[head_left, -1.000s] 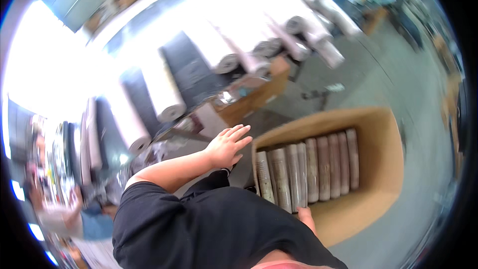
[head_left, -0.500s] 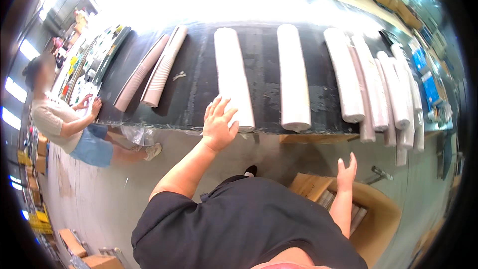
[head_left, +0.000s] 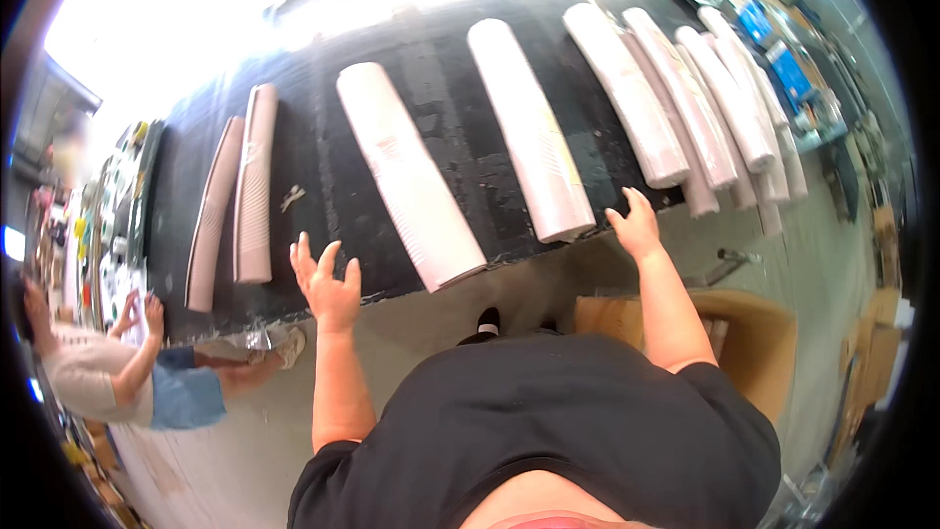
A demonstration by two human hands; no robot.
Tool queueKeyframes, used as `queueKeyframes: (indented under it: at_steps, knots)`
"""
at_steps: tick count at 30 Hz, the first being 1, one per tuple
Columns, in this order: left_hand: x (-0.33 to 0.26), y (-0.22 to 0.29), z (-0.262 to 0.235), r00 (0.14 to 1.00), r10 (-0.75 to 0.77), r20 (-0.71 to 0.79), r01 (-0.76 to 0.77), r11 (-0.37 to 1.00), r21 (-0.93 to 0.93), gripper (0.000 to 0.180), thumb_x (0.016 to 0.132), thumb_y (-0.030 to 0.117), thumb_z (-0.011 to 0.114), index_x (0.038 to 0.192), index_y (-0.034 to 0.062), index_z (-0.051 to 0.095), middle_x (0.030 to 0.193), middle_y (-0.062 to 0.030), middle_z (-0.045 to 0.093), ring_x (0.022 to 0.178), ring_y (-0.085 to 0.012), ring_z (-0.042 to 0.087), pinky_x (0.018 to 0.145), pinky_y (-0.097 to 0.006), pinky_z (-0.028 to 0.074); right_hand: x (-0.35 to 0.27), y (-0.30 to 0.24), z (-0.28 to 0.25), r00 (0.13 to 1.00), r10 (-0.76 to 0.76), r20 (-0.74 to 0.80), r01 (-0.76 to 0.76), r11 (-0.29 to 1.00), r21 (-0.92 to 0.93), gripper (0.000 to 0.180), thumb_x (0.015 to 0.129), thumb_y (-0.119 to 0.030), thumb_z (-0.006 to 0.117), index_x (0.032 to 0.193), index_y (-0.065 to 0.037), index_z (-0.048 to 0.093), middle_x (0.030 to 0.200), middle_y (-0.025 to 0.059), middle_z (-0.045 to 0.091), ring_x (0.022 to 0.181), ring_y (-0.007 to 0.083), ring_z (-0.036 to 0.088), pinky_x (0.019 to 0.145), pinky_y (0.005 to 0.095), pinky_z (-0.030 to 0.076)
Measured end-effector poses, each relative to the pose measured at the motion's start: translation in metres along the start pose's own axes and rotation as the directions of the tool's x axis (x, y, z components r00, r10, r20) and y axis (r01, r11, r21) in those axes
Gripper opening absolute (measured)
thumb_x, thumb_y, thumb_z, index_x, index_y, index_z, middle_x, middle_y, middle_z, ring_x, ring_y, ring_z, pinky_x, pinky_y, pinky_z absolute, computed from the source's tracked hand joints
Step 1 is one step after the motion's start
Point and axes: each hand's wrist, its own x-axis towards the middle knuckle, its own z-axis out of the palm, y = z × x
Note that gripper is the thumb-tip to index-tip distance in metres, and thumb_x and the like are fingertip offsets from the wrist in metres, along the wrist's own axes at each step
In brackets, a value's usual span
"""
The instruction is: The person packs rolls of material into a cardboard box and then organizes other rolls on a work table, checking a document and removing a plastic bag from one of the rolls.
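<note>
My left hand (head_left: 331, 284) is held up at the near edge of the black table, fingers spread, with nothing in it. It is nearest to a thick pale pink roll (head_left: 411, 176) of ribbed sheet, whose near end lies at the table edge to its right. My right hand (head_left: 638, 225) is also raised, fingers apart and empty, between two other rolls. On its left lies a white wrapped roll (head_left: 534, 137); a further wrapped roll (head_left: 627, 98) lies beyond it on the right. Neither hand appears to grip a roll.
Several more rolls (head_left: 729, 103) crowd the table's right end. Two thinner pink rolls (head_left: 256, 186) lie left, near a small scissors-like tool (head_left: 293, 197). Below my right arm stands an open cardboard box (head_left: 769, 343). A co-worker (head_left: 108, 372) handles something white at far left.
My left hand has come away from the thick roll, leftward. My right hand has risen from above the box to the table edge. The view has turned, so the rolls appear more slanted.
</note>
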Motion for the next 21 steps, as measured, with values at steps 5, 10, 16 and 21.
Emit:
queueKeyframes:
  at_steps: [5,10,16,21]
  knots:
    - [0.008,0.006,0.007,0.999,0.028,0.03,-0.027,0.999,-0.024,0.042,0.076,0.015,0.076,0.116,0.0061,0.067,0.153,-0.0236,0.033,0.143,-0.044,0.025,0.117,-0.05,0.023,-0.004,0.005,0.004,0.997,0.067,0.028,-0.066,0.997,-0.042,0.065,0.081,-0.033,0.073,0.134,-0.002,0.054,0.141,0.0212,0.05,0.132,0.0335,0.047,0.111,0.0414,0.038]
    - [0.035,0.012,0.021,0.992,0.128,-0.018,-0.128,0.991,-0.04,0.044,0.078,0.016,0.076,0.12,0.0073,0.066,0.152,-0.0245,0.034,0.141,-0.0422,0.029,0.117,-0.05,0.022,-0.018,0.012,-0.007,0.998,0.055,-0.014,-0.056,0.996,-0.074,0.061,0.078,-0.033,0.073,0.13,-0.003,0.057,0.141,0.0205,0.051,0.131,0.0339,0.048,0.111,0.0434,0.039]
    - [0.055,0.048,0.036,0.93,0.362,-0.067,-0.363,0.932,0.001,0.048,0.085,0.018,0.071,0.131,0.0088,0.061,0.151,-0.0227,0.036,0.14,-0.0407,0.032,0.114,-0.053,0.027,-0.055,0.006,-0.002,0.991,-0.044,-0.13,0.059,0.992,0.114,0.055,0.076,-0.025,0.073,0.124,-0.002,0.06,0.135,0.0213,0.055,0.125,0.0369,0.052,0.106,0.0452,0.042]
    - [0.075,0.163,0.045,0.778,0.628,0.012,-0.612,0.762,-0.211,0.057,0.088,0.017,0.068,0.141,0.0046,0.049,0.153,-0.0184,0.037,0.142,-0.0387,0.031,0.116,-0.053,0.027,-0.156,0.041,-0.015,0.873,0.136,-0.468,0.012,0.954,0.3,0.042,0.077,-0.015,0.07,0.117,-0.006,0.063,0.127,0.0169,0.06,0.116,0.0368,0.057,0.099,0.0456,0.046]
